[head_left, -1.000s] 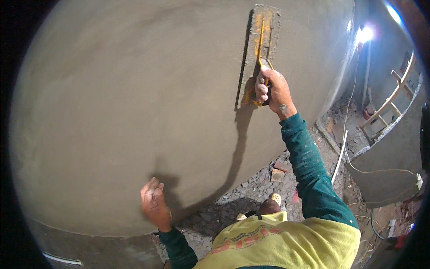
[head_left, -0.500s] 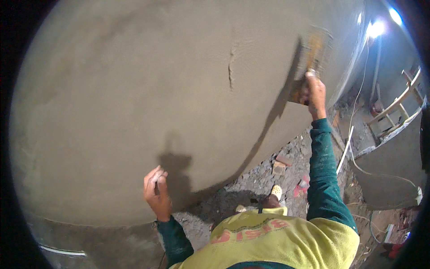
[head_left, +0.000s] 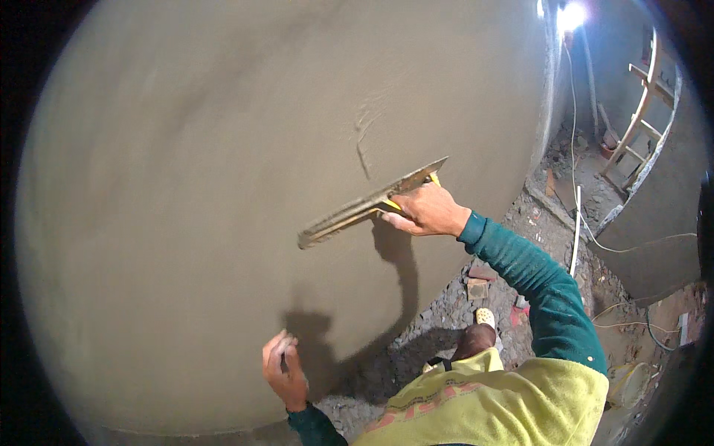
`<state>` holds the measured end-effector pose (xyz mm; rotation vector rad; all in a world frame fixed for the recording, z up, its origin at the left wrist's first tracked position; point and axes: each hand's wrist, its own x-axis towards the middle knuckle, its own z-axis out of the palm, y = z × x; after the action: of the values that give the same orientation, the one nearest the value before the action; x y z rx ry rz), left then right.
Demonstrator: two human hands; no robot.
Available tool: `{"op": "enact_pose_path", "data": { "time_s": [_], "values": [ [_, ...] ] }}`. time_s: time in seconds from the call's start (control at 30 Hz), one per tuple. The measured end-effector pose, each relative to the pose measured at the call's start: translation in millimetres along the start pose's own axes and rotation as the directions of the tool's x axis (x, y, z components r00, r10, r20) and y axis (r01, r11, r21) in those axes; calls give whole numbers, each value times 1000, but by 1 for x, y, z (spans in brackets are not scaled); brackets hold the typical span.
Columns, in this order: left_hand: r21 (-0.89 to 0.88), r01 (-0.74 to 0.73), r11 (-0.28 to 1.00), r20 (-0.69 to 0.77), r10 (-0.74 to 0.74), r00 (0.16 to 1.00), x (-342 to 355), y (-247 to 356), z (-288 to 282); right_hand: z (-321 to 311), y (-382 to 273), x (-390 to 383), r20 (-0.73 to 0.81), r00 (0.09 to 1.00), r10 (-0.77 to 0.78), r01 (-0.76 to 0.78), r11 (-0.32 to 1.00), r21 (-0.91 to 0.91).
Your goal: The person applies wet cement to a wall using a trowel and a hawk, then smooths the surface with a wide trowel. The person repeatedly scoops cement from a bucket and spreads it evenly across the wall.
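Observation:
In the head view my right hand (head_left: 422,209) grips the yellow handle of a long, plaster-smeared steel trowel (head_left: 327,232), held diagonally and seen nearly edge-on against the grey plastered wall (head_left: 186,208). A short raised ridge of wet plaster (head_left: 363,152) shows just above the blade. My left hand (head_left: 285,369) is lifted near the lower part of the wall, fingers curled with whitish tips close together; whether anything is between them I cannot make out. Both arms cast shadows on the plaster.
Right of the wall are rubble-strewn ground (head_left: 439,334), brick pieces (head_left: 477,288), a white pipe (head_left: 576,230), loose cables (head_left: 625,249), a wooden ladder (head_left: 636,126) and a bright lamp (head_left: 571,16). My foot in a cream shoe (head_left: 485,318) stands on the ground below.
The trowel moved right, then back leftward and down, turning from upright to diagonal. A plaster ridge appeared where it had been. My left hand now sits lower and farther right in view.

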<state>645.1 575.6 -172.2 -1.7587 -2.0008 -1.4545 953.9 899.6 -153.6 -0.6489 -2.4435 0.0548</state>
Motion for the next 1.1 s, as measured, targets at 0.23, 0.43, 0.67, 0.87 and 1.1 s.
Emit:
{"op": "enact_pose_path", "data": {
  "time_s": [0.23, 0.43, 0.67, 0.87, 1.1],
  "values": [
    [-101, -15, 995, -45, 10, 999, 30, 27, 32, -81, 48, 41, -334, 931, 145, -46, 956, 288],
    [-117, -36, 992, 47, 42, 998, 60, 72, 81, -136, 147, 37, -554, 748, 366, -72, 874, 480],
    [55, -83, 995, 186, 71, 980, 100, 147, 147, -172, 277, -5, -323, 584, 744, -248, 543, 802],
    [63, -35, 997, 239, 19, 971, 98, 188, 188, -162, 376, -56, -290, 249, 924, -290, 356, 888],
    [145, -24, 989, 305, -22, 952, 88, 199, 193, -177, 398, -141, -156, 602, 783, -96, 265, 959]
  ]
}}
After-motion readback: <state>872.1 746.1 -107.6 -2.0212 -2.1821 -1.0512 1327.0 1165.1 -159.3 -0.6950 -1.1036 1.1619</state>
